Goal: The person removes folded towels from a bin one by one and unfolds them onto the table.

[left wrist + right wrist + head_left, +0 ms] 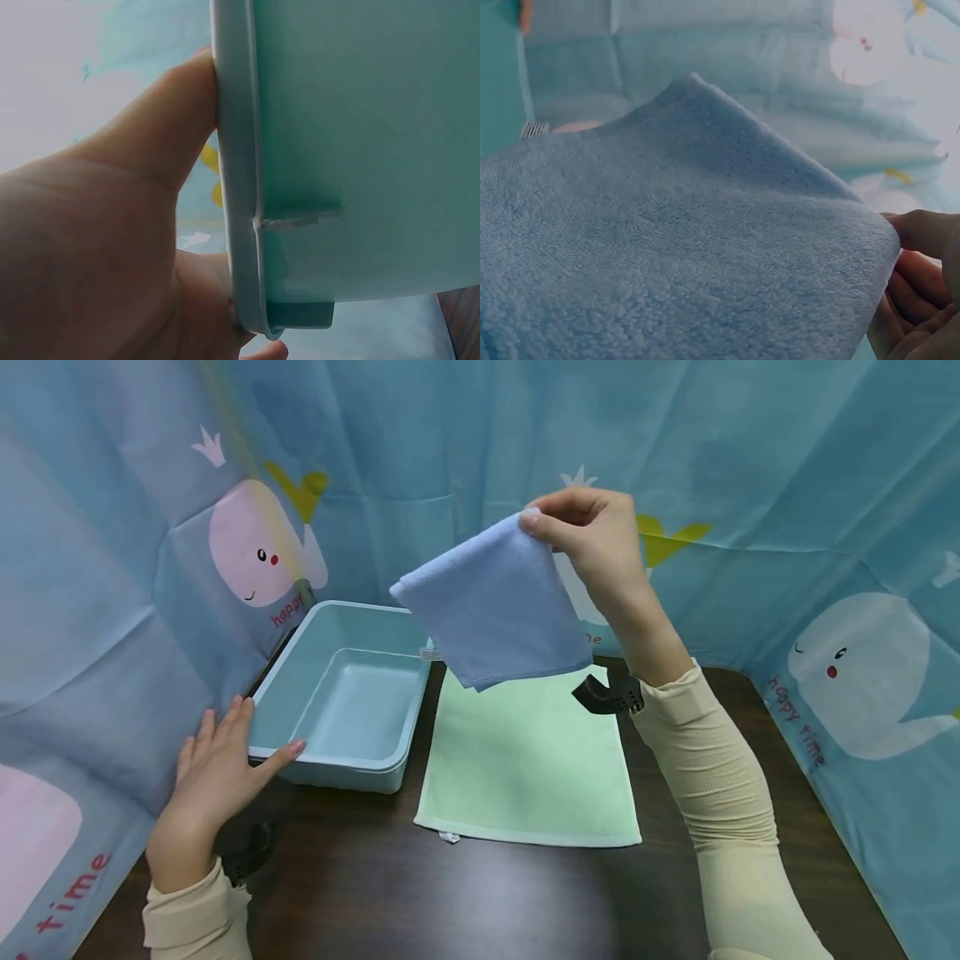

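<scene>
My right hand [592, 539] pinches one corner of a folded light-blue towel [502, 606] between thumb and fingertips and holds it up. The towel hangs slanted above a pale-green towel [528, 760] spread flat on the table. In the right wrist view, the blue towel's fluffy surface [697, 247] fills most of the picture, with the right hand [922, 281] at its corner. My left hand [217, 772] rests at the near left corner of a light-blue plastic basin [337, 764], fingers spread and straight, thumb at the front rim. The left wrist view shows the left hand [97, 247] against the basin's rim [238, 165].
The dark wooden table [360, 877] carries the basin on the left, beside the green towel. A blue curtain [480, 435] printed with cartoon whales surrounds the table at the back and both sides. A small white label [431, 654] shows at the blue towel's left edge.
</scene>
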A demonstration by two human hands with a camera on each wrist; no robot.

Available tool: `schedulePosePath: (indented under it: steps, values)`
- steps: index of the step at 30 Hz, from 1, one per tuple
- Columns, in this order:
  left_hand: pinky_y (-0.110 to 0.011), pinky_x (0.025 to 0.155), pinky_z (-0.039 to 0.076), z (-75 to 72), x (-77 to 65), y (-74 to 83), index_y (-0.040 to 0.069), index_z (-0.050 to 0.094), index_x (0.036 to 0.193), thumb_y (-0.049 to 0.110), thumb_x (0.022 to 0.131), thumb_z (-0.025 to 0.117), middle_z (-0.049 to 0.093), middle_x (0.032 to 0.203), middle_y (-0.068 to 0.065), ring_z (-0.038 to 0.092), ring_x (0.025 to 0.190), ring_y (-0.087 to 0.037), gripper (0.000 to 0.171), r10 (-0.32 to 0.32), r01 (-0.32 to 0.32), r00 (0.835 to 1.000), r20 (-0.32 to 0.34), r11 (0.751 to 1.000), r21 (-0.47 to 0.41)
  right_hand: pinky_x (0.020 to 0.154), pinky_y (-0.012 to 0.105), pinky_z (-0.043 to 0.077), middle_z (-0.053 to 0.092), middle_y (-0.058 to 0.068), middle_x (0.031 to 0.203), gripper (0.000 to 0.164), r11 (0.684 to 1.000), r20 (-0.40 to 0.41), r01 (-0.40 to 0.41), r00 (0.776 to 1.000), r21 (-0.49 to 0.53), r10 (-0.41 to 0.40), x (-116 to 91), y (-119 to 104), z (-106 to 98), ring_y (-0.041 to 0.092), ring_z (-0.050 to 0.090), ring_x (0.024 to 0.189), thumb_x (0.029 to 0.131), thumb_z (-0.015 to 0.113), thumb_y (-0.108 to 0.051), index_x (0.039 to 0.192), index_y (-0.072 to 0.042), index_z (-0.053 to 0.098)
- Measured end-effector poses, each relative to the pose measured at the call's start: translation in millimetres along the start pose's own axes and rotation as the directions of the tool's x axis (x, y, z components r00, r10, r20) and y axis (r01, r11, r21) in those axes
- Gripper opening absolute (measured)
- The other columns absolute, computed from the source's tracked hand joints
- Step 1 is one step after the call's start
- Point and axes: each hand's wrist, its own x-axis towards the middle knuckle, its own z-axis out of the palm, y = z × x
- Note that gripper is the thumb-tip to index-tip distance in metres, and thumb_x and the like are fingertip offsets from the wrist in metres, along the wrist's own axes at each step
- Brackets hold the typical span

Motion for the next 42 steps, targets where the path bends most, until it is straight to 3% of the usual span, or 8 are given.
schedulePosePath:
  steps: [10,19,29,34,38,42]
  values:
    - [-0.077,0.111,-0.004,-3.5,1.6,-7.3,0.000,-0.005,0.157,0.068,0.094,0.047,-0.007,0.162,-0.031,-0.017,0.147,-0.055,0.107,0.009,-0.009,1.000,0.003,1.000,0.010,0.067,0.021,0.055,0.073,-0.009,0.077,0.019,0.969,-0.137,-0.089,0.989,-0.229,0.058,-39.9,46.2,-50.4,0.010,0.064,0.072,0.080,0.083,-0.016,0.092,-0.003,0.078]
    - [-0.077,0.111,-0.004,-3.7,0.5,-8.2,-0.001,-0.006,0.157,0.067,0.094,0.047,-0.008,0.162,-0.031,-0.016,0.147,-0.055,0.107,-0.003,0.003,1.000,0.001,1.000,0.003,0.067,0.019,0.054,0.072,-0.010,0.079,0.022,0.943,-0.205,-0.134,0.976,-0.305,0.072,-68.3,69.6,-79.9,0.009,0.065,0.071,0.083,0.081,-0.018,0.095,-0.001,0.077]
    - [-0.077,0.111,-0.002,-5.6,3.3,-8.0,-0.003,-0.004,0.157,0.069,0.093,0.047,-0.006,0.161,-0.033,-0.014,0.146,-0.057,0.109,0.000,-0.001,1.000,0.019,1.000,0.026,0.066,0.019,0.056,0.073,-0.009,0.081,0.025,0.944,-0.211,-0.159,0.972,-0.289,0.099,-96.3,72.3,-89.7,0.009,0.065,0.072,0.084,0.080,-0.021,0.096,0.000,0.076]
    - [-0.077,0.110,-0.001,-6.8,3.9,-7.3,-0.005,-0.004,0.156,0.068,0.093,0.047,-0.006,0.160,-0.034,-0.014,0.146,-0.057,0.109,0.009,-0.010,1.000,0.025,0.999,0.036,0.064,0.019,0.054,0.073,-0.009,0.082,0.024,0.946,-0.229,-0.209,0.961,-0.246,0.153,-109.0,74.6,-96.0,0.009,0.064,0.071,0.084,0.079,-0.021,0.097,-0.001,0.076]
    - [-0.077,0.110,-0.001,-7.4,4.0,-6.3,-0.006,-0.004,0.156,0.068,0.094,0.046,-0.007,0.160,-0.035,-0.014,0.146,-0.057,0.109,0.010,-0.011,1.000,0.029,0.999,0.041,0.061,0.019,0.053,0.073,-0.009,0.079,0.019,0.941,-0.232,-0.306,0.935,-0.148,0.268,-114.6,90.9,-109.0,0.008,0.064,0.069,0.085,0.079,-0.019,0.095,-0.003,0.076]
    - [-0.077,0.110,0.000,-7.7,4.3,-5.4,-0.007,-0.004,0.155,0.068,0.094,0.046,-0.007,0.160,-0.035,-0.014,0.146,-0.058,0.109,0.009,-0.010,0.999,0.033,0.999,0.044,0.062,0.019,0.054,0.071,-0.012,0.081,0.014,0.896,-0.230,-0.433,0.886,-0.098,0.403,-119.5,121.4,-129.6,0.005,0.064,0.073,0.086,0.077,-0.018,0.095,-0.007,0.075]
